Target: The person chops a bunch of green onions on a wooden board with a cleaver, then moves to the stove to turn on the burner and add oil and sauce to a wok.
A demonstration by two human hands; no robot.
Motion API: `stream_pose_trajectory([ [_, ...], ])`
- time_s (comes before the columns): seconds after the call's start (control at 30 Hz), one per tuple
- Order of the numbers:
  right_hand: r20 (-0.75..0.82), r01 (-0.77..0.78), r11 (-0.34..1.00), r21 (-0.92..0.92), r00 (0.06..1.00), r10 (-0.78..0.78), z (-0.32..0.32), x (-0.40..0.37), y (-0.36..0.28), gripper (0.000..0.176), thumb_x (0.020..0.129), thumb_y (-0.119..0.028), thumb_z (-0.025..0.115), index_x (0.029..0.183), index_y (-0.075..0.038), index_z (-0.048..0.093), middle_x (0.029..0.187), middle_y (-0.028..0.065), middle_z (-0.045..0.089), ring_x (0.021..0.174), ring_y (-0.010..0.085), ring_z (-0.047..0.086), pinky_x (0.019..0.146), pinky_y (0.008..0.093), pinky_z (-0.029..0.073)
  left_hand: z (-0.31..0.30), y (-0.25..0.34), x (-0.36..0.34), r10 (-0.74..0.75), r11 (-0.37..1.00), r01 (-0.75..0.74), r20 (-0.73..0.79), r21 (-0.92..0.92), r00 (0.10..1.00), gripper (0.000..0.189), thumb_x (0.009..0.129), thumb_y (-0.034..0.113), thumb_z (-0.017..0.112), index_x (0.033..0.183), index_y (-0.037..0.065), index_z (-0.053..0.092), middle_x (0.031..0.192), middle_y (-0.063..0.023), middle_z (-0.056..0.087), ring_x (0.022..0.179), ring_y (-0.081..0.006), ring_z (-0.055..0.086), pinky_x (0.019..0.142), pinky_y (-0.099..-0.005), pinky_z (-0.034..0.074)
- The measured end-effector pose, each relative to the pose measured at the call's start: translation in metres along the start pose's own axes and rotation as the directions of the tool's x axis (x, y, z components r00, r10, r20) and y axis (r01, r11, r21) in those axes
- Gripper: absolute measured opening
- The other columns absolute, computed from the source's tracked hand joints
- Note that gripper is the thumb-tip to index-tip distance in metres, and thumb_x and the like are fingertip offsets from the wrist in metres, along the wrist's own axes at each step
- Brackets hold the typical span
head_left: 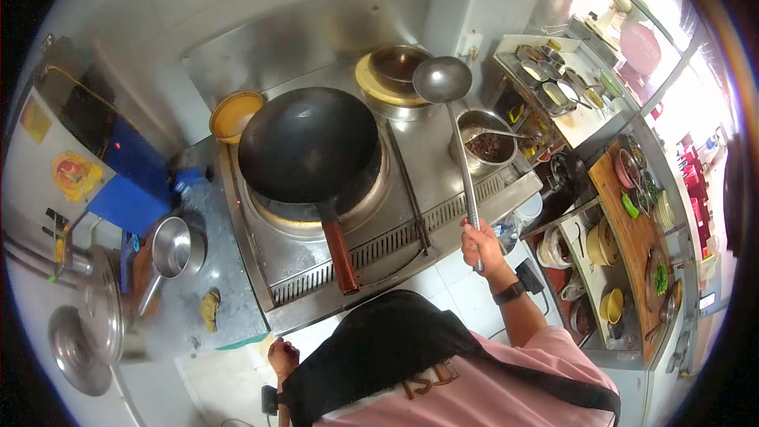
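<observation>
My right hand (482, 243) is wrapped around the handle of a long metal ladle (443, 79), its bowl raised above the back right of the stove. A black wok (308, 145) with a red-brown wooden handle sits tilted on the burner, and neither hand touches it. Low at the left, my left hand (282, 356) hangs near the counter's front corner with its fingers curled; whether anything is inside them is hidden. Right of the wok stands a steel pot (484, 142) with dark food and a spoon in it.
A dark bowl (398, 66) rests on a yellow lid behind the ladle. On the left counter are a saucepan (175, 247) and a crumpled cloth (209, 310). An orange bowl (236, 115) stands by the wok. Shelves and a wooden board (632, 229) line the right.
</observation>
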State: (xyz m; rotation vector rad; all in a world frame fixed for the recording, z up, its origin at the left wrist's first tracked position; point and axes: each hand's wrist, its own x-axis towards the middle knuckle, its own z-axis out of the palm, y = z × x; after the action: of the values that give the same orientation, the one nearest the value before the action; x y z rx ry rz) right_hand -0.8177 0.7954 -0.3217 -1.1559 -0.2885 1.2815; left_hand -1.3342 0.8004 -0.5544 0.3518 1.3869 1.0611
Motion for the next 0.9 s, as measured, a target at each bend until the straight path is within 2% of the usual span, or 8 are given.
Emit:
stream_pose_trajectory([
  [0.3,0.004,-0.045,0.998,-0.034,0.999,0.045,0.004,-0.004,0.001,0.01,0.087,-0.012,0.05,0.097,-0.013,0.049,0.053,-0.0037,0.035,0.033,0.0049,0.026,0.029,0.0209,0.018,0.012,0.015,-0.024,0.028,0.998,-0.026,-0.02,0.066,0.999,0.021,0.076,0.0,0.047,0.096,0.005,0.05,0.061,-0.0066,0.052,0.049,-0.0174,0.05,0.042,-0.0272,0.04],
  [0.4,0.063,-0.116,0.99,-0.085,0.991,0.122,0.018,-0.009,-0.006,0.012,0.087,-0.012,0.049,0.099,-0.011,0.049,0.054,-0.0037,0.035,0.034,0.0045,0.027,0.029,0.0202,0.019,0.033,0.03,-0.048,-0.137,0.981,0.105,-0.2,-0.161,0.97,0.021,0.077,0.001,0.048,0.097,0.005,0.051,0.062,-0.0068,0.052,0.05,-0.0169,0.05,0.043,-0.0276,0.041],
  [0.47,0.109,-0.176,0.98,-0.091,0.977,0.186,0.039,-0.012,-0.016,0.012,0.088,-0.013,0.048,0.1,-0.009,0.049,0.055,-0.0037,0.035,0.035,0.0041,0.028,0.029,0.0195,0.019,0.004,-0.001,-0.023,0.108,0.994,-0.107,-0.021,0.015,0.994,0.019,0.08,0.004,0.049,0.099,0.004,0.053,0.063,-0.0067,0.053,0.051,-0.0157,0.049,0.045,-0.028,0.044],
  [0.57,0.248,-0.338,0.941,0.023,0.914,0.322,0.073,0.006,-0.03,0.014,0.089,-0.014,0.046,0.099,-0.004,0.049,0.057,-0.0038,0.037,0.038,0.0031,0.032,0.03,0.0181,0.021,0.045,0.038,-0.052,-0.102,0.986,0.092,-0.068,-0.141,0.992,0.018,0.08,0.003,0.049,0.097,0.004,0.052,0.063,-0.0069,0.053,0.051,-0.0144,0.049,0.044,-0.0251,0.043],
  [0.63,0.326,-0.468,0.884,-0.009,0.834,0.445,0.088,0.038,-0.023,0.019,0.09,-0.016,0.045,0.098,0.0,0.05,0.06,-0.0038,0.039,0.042,0.0026,0.036,0.031,0.0166,0.024,0.048,0.043,-0.056,-0.118,0.966,0.108,-0.028,-0.235,0.993,0.018,0.08,0.004,0.049,0.098,0.004,0.05,0.062,-0.0061,0.052,0.05,-0.0139,0.048,0.044,-0.0243,0.043],
  [0.77,0.189,-0.388,0.898,-0.209,0.885,0.427,0.122,0.089,0.007,0.023,0.09,-0.019,0.045,0.097,0.002,0.05,0.06,-0.0033,0.041,0.043,0.0033,0.038,0.032,0.0166,0.027,0.036,0.032,-0.053,-0.046,0.935,0.037,-0.016,-0.354,0.999,0.013,0.084,0.007,0.049,0.097,0.004,0.05,0.062,-0.0052,0.051,0.05,-0.0135,0.048,0.043,-0.0234,0.042],
  [0.83,0.196,-0.579,0.804,0.139,0.812,0.55,0.147,0.086,0.008,0.025,0.091,-0.02,0.045,0.096,0.003,0.049,0.06,-0.0033,0.042,0.043,0.0034,0.037,0.034,0.0164,0.03,0.03,0.03,-0.06,-0.05,0.933,0.032,-0.042,-0.358,0.998,0.012,0.085,0.008,0.049,0.096,0.005,0.049,0.062,-0.0052,0.05,0.049,-0.0133,0.047,0.043,-0.0233,0.041],
  [0.9,0.298,-0.665,0.731,0.151,0.736,0.608,0.159,0.086,0.009,0.025,0.091,-0.02,0.044,0.096,0.004,0.048,0.062,-0.0027,0.043,0.043,0.0033,0.038,0.034,0.0162,0.031,0.014,0.014,-0.056,-0.061,0.933,0.034,-0.063,-0.358,0.996,0.011,0.086,0.009,0.049,0.096,0.005,0.049,0.062,-0.0052,0.05,0.049,-0.0132,0.047,0.042,-0.0231,0.04],
])
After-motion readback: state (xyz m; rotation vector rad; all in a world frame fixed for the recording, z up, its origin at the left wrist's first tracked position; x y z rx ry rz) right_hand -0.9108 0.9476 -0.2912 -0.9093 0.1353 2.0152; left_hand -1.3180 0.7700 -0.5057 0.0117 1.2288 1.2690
